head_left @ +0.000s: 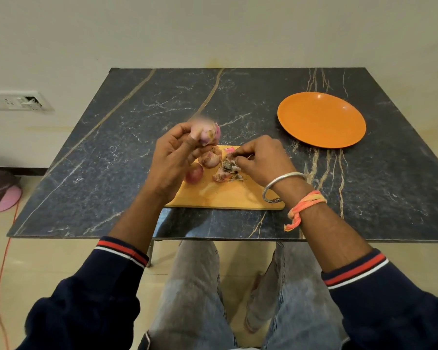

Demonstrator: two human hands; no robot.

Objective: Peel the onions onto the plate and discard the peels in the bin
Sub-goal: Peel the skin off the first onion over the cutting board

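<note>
Black gold-veined marble tabletop [111, 173] spreads before us, and just past its near edge our yellow wooden cutting board [225, 195] carries two reddish onions [194, 173] and a heap of dry papery peels [226, 170] toward its far end. Above the board our left hand [172, 157] curls round a pinkish onion [208, 133], lifted off the wood, while our right hand [261, 157] pinches into the peels. Farther right, well apart from the board, the round orange plate [321, 120] sits with bare marble on every side.
</note>
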